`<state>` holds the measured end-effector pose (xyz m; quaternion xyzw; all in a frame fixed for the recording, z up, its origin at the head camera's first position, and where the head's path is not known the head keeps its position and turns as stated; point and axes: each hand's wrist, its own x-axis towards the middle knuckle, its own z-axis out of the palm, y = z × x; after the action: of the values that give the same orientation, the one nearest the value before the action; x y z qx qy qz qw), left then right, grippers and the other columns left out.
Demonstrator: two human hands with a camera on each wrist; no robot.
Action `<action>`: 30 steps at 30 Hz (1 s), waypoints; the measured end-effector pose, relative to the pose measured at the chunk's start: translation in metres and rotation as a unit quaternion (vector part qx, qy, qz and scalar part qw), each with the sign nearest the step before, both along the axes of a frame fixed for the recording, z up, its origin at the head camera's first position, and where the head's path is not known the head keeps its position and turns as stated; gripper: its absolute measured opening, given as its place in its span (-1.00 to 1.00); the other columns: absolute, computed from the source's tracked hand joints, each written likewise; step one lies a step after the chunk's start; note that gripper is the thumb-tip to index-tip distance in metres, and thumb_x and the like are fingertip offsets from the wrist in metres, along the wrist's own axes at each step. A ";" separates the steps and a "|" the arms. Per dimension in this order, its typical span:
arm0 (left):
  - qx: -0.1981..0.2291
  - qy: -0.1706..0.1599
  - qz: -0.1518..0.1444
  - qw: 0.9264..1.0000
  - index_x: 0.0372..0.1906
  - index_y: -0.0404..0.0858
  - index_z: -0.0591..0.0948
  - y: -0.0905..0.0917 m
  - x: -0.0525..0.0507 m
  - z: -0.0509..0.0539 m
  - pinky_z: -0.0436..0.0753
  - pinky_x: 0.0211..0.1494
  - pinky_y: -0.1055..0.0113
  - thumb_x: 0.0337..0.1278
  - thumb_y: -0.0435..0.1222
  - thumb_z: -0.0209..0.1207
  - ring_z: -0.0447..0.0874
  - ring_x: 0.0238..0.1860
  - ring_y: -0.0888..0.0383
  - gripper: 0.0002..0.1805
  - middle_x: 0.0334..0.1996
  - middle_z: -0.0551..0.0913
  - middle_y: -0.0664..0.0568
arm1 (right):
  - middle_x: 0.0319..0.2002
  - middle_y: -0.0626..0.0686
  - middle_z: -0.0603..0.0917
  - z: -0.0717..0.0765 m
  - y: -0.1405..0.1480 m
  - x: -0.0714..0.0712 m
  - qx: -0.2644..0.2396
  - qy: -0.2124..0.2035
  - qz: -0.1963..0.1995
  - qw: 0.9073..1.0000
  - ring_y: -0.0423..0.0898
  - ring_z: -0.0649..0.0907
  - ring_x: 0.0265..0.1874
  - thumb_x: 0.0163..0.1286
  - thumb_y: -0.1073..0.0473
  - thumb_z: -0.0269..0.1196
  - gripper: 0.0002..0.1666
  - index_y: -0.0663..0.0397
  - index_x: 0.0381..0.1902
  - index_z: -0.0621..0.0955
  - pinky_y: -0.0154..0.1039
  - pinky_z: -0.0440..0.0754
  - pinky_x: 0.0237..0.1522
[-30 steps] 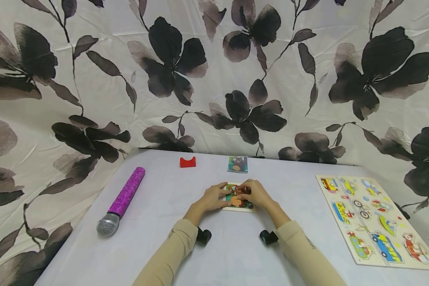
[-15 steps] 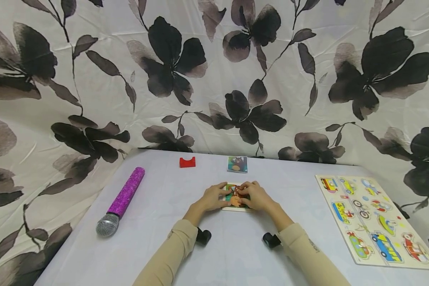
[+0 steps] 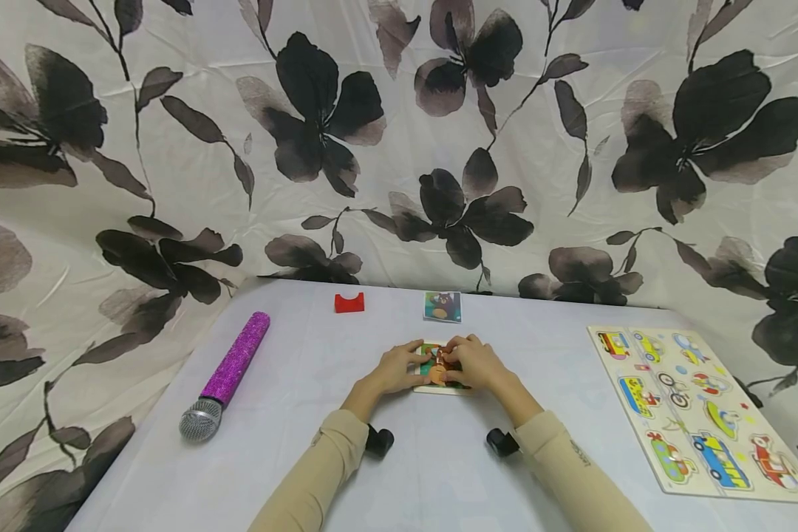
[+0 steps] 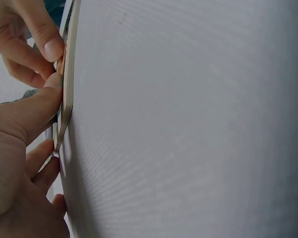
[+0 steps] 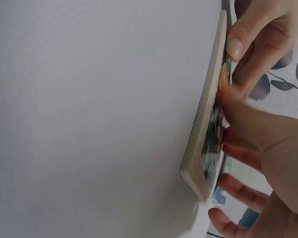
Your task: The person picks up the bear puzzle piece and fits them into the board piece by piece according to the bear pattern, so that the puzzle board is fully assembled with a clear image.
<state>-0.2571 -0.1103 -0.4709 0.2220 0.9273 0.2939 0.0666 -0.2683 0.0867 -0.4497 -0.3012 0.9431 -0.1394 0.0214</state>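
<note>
On the table lies a small wooden jigsaw puzzle (image 3: 438, 391) with a brown animal picture in a pale frame. My left hand (image 3: 394, 369) rests at its left side, thumb and a finger lying fairly straight on its face. From the right, my right hand (image 3: 477, 364) has thumb and fingertips bent together over a brown and orange puzzle piece (image 3: 437, 374). In the right wrist view the right thumb presses low on the puzzle's face, and the pale frame (image 5: 201, 134) shows edge-on. The left wrist view shows both thumbs close together. Fingers hide much of the picture.
A picture card (image 3: 442, 307) lies behind the puzzle, with a red notched block (image 3: 349, 302) to its left. A glittery purple microphone (image 3: 233, 366) lies at left. A large wooden vehicle puzzle board (image 3: 694, 414) takes up the right side. A floral cloth (image 3: 399, 148) hangs behind.
My right fingers shifted slightly leftward over the puzzle and drew closer together, uncovering less of its right part. The left hand and the puzzle stay put.
</note>
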 end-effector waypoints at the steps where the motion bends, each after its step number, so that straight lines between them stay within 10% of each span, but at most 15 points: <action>1: 0.001 0.001 0.000 1.000 0.18 -0.31 0.52 0.000 0.000 0.000 0.24 0.29 -0.20 0.09 -0.17 0.28 0.23 0.33 -0.22 -0.46 0.35 0.28 -0.22 | 0.00 0.05 0.58 0.000 0.000 -0.001 -0.001 -0.001 0.003 1.000 0.07 0.50 -0.09 0.17 0.01 0.36 -0.61 0.17 -0.14 0.72 0.09 0.55 -0.21; 17: 0.016 0.021 -0.024 0.999 0.20 -0.22 0.51 -0.007 -0.010 -0.016 0.28 0.28 -0.16 0.10 0.01 0.24 0.24 0.33 -0.18 -0.39 0.36 0.29 -0.15 | -0.03 0.09 0.57 0.001 0.000 0.005 0.001 -0.008 -0.005 1.000 0.09 0.51 -0.08 0.24 0.09 0.31 -0.60 0.22 -0.04 0.66 0.07 0.58 -0.18; 30: -0.002 0.005 -0.004 1.000 0.21 -0.29 0.51 0.001 0.000 0.000 0.25 0.28 -0.19 0.10 -0.19 0.28 0.22 0.34 -0.21 -0.45 0.34 0.28 -0.22 | -0.02 0.13 0.58 -0.004 0.003 0.010 -0.033 -0.005 0.014 0.999 0.13 0.51 -0.08 0.24 0.08 0.31 -0.63 0.21 -0.08 0.68 0.13 0.55 -0.19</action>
<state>-0.2569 -0.1098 -0.4706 0.2272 0.9271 0.2911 0.0638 -0.2582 0.0892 -0.4534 -0.3139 0.9337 -0.1711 0.0178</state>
